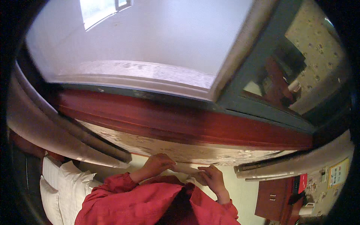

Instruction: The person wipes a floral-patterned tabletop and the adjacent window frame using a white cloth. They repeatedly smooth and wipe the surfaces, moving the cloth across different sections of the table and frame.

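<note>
In front of my chest, both hands hold a pale, soft-looking strip, probably a folded cloth [185, 169]. My left hand [159, 166] pinches one end of it between bent fingers. The other end is gripped by my right hand [212, 180], and a part of the strip hangs beside those fingers. Both hands are below the dark red window sill [168, 118], apart from it. Above the sill is a window with a dark green frame [242, 73] and a pale mesh screen [157, 36].
Beige curtains hang at the left [50, 121] and right [292, 160]. White pillows [67, 180] lie at the lower left. A reddish cabinet [271, 194] stands at the lower right, with a red box [302, 182] and a light kettle [306, 209] beyond. Glass at the right reflects the room.
</note>
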